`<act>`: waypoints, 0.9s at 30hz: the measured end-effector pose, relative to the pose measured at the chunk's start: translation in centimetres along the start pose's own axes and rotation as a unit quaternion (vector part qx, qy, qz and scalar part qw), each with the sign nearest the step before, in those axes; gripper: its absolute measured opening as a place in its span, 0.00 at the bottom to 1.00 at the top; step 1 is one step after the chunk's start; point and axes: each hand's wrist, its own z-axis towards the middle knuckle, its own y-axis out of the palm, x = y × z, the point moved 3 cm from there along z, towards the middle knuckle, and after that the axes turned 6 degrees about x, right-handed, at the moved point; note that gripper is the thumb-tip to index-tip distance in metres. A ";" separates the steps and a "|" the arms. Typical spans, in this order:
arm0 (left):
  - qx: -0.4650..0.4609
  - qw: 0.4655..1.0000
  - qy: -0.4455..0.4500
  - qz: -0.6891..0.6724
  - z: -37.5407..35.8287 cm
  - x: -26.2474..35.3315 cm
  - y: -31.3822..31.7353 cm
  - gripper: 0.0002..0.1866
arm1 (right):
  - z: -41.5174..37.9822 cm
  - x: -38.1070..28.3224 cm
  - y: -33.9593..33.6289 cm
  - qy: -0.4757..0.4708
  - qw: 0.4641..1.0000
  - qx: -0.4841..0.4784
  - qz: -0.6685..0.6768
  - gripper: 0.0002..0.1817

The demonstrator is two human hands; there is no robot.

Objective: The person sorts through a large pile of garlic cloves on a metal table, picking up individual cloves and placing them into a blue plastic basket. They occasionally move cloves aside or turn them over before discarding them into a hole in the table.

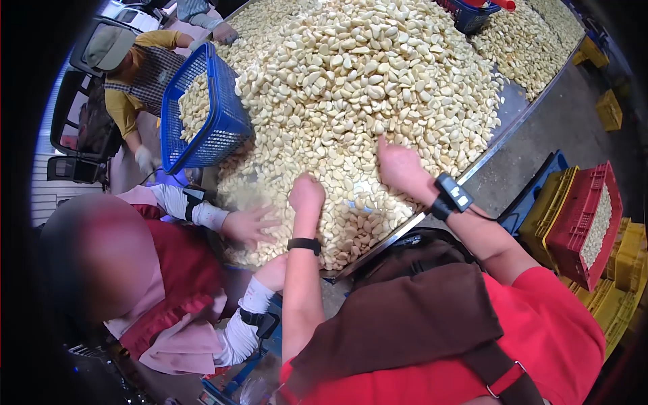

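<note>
A large heap of pale peeled cloves point(364, 74) covers the metal table point(516, 101). My left hand point(306, 194), with a black band at the wrist, rests on the cloves with its fingers curled down; whatever they hold is hidden. To its right, my right hand point(401, 165) touches the slope of the heap, index finger stretched out, the other fingers partly hidden. Darker, brownish cloves point(361, 233) lie near the table's front edge, between and below my hands.
A co-worker at the left has a spread hand point(251, 225) close to my left hand. A blue basket point(219, 128) of cloves stands at the upper left. Another person point(145, 67) is beyond it. Red crate point(584, 226) and yellow crates point(550, 209) stand at the right.
</note>
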 end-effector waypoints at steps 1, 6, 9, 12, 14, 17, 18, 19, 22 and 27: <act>-0.063 0.972 -0.130 -0.185 0.2 -0.4 -0.7 0.06 | 0.3 -1.6 0.6 -0.010 0.995 -0.100 0.019 0.30; -0.130 0.591 -0.201 -0.771 -0.5 -2.2 -3.7 0.06 | -1.5 -6.2 2.4 -0.147 0.974 -0.168 0.030 0.32; -0.143 0.406 -0.151 -0.890 -1.2 -1.6 -6.3 0.05 | -0.1 -6.3 -1.9 -0.085 0.959 -0.237 0.128 0.21; -0.224 0.246 -0.041 -0.942 -2.1 -0.3 -7.6 0.09 | 4.1 -3.5 -0.9 0.030 0.982 -0.130 0.138 0.12; -0.222 0.228 -0.044 -0.947 -2.1 1.3 -8.4 0.09 | 5.3 -3.4 0.1 -0.117 0.986 0.111 0.035 0.05; -0.216 0.211 -0.056 -0.952 -1.7 3.1 -8.5 0.08 | 6.5 -3.7 1.3 -0.165 0.978 0.128 0.004 0.06; -0.243 0.231 -0.086 -0.938 -1.4 3.3 -7.5 0.07 | 6.7 -4.0 0.6 -0.167 0.982 0.084 0.002 0.05; -0.270 0.249 -0.117 -0.923 -1.2 3.4 -6.3 0.06 | 6.5 -3.9 0.5 -0.166 0.983 0.081 0.002 0.05; -0.264 0.623 -0.188 -0.711 -0.8 5.3 -2.2 0.11 | 6.3 -4.0 0.3 -0.132 0.990 -0.046 0.002 0.06; 0.073 0.964 -0.165 -0.197 0.7 -0.4 0.5 0.12 | 0.2 -2.6 1.5 -0.115 0.980 -0.163 0.020 0.07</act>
